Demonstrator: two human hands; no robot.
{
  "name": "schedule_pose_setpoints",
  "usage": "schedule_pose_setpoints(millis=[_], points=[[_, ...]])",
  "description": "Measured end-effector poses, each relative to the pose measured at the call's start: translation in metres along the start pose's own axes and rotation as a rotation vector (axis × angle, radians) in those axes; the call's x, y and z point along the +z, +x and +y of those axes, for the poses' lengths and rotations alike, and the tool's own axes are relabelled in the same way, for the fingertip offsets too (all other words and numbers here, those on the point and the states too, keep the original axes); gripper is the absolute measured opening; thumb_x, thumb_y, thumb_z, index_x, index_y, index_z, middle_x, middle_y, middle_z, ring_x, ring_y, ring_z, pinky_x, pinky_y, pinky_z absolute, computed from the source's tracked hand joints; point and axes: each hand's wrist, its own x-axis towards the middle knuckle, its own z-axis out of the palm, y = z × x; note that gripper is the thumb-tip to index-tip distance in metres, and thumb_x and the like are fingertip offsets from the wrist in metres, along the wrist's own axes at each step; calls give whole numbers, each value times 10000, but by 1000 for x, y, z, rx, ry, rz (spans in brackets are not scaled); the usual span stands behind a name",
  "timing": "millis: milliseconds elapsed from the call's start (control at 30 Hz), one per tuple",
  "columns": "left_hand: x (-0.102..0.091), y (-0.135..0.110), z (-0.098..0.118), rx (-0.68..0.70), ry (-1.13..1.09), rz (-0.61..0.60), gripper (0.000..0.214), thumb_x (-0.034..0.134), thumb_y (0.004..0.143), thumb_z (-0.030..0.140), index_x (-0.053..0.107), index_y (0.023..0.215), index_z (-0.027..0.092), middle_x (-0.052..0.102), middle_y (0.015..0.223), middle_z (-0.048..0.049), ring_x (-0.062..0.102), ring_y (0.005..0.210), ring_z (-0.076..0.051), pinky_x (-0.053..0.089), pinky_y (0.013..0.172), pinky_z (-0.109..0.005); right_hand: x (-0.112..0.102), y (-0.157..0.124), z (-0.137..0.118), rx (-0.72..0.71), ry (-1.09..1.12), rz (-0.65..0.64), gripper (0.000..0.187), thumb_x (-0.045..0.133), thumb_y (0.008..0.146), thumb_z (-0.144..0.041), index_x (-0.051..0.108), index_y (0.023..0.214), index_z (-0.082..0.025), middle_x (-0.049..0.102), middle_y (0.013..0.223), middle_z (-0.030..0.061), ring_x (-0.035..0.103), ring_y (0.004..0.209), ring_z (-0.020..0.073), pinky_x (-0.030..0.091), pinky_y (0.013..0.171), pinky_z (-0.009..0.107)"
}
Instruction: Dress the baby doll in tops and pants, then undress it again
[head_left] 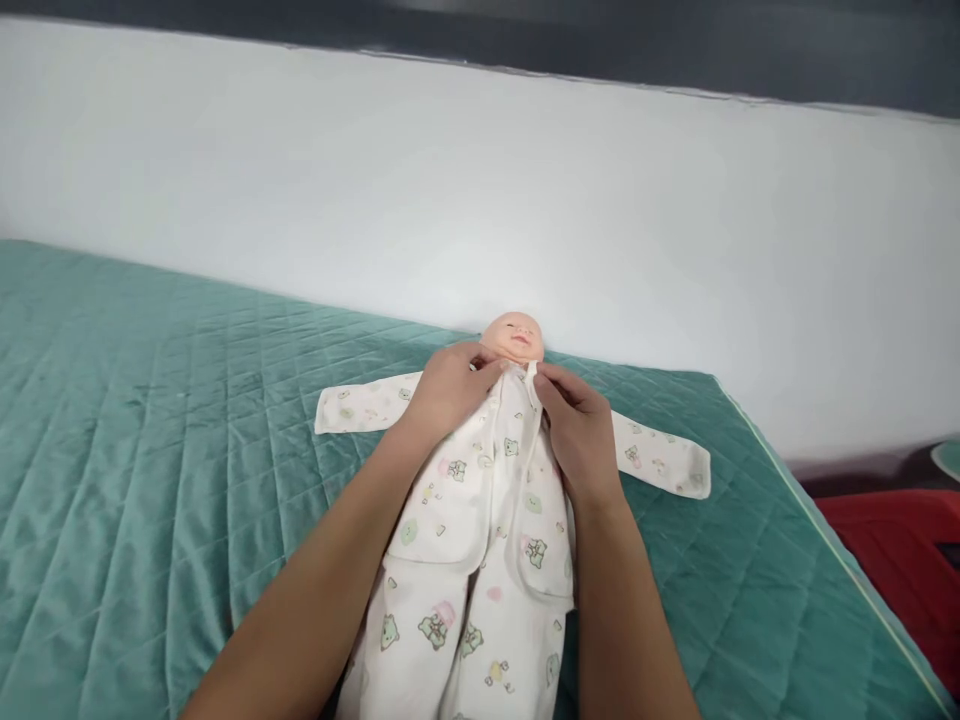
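Observation:
A baby doll (517,335) lies on its back, its head toward the wall. It wears a white printed baby jacket (442,490), whose front hangs partly open, and matching trousers (420,625). The jacket's sleeves stretch out to both sides, with no doll hands showing at the cuffs. At the collar, my left hand (457,385) pinches the jacket's edge just below the doll's chin. My right hand (581,420) grips the opposite collar edge between thumb and fingers. Buttons or snaps run down the front edge, and the two edges are apart.
A green quilted cover (187,450) spreads beneath the doll, its edge running down at the right. Behind stands a white wall (450,200) with a dark band on top. Beyond the right edge is a red object (892,550), perhaps a chair or bag.

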Motion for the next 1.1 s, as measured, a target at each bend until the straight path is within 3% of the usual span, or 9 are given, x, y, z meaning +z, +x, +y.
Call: schedule_pose_setpoints(millis=[100,233,467,600,800,1100], points=[[-4,0,-2,-1,-19,-94,112,661,835,281,731,793,205,751,860,-10,645,795,-179,450,765,-308,-1,2,3,-52,33,-27,237,620,886,-368,755,1049,-262,732,1144,18,645,1098,221,487,984,397],[-4,0,-1,-13,-21,-90,106,662,816,220,701,722,188,724,780,-4,625,752,-160,451,769,-299,3,2,5,-106,15,-42,208,638,869,-340,743,1027,-256,706,1112,23,636,1016,194,499,932,371],[8,0,-3,9,-268,151,142,616,853,289,687,806,176,707,761,-2,604,688,-129,454,680,-265,7,1,4,-147,-36,-98,165,635,865,-303,725,993,-248,661,1099,29,603,960,176,493,876,340],[8,-1,-3,4,-283,54,130,632,832,268,703,785,168,723,793,-13,629,736,-140,459,707,-270,7,2,4,-149,-42,-120,165,642,868,-292,723,1005,-249,654,1098,21,599,953,168,485,882,332],[-7,-5,4,-83,-244,-130,72,689,782,236,729,796,178,747,847,-21,656,795,-160,471,752,-282,7,2,4,-92,-46,-83,159,665,858,-303,718,994,-240,662,1063,24,606,904,166,486,869,342],[0,-5,6,-64,-187,-73,48,676,789,196,721,802,185,766,906,-37,688,862,-183,496,792,-303,10,-1,1,-91,-65,-15,186,619,896,-317,766,993,-256,725,1077,19,637,1020,200,474,952,370]])
